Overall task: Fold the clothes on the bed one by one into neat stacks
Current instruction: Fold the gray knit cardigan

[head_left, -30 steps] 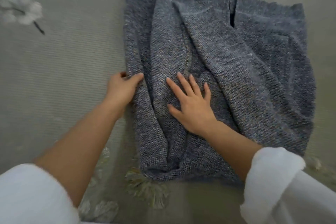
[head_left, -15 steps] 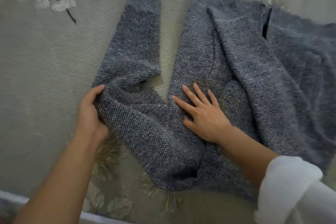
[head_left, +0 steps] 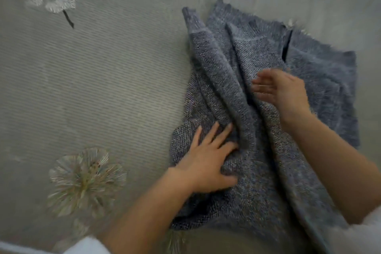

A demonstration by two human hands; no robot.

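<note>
- Sweater, grey-blue knit, lies on the right half of the bed cover, its long axis running from you toward the far side.
- One sleeve is folded over the body on a diagonal, its cuff pointing far-left.
- Your left hand presses flat on the near-left part of the knit, fingers spread and straight, gripping nothing.
- Your right hand is blurred over the middle, fingers extended leftward and holding nothing; contact with the knit can't be told.
- An embroidered flower sits left of your left wrist.

Single head view, close, looking down onto bed
</note>
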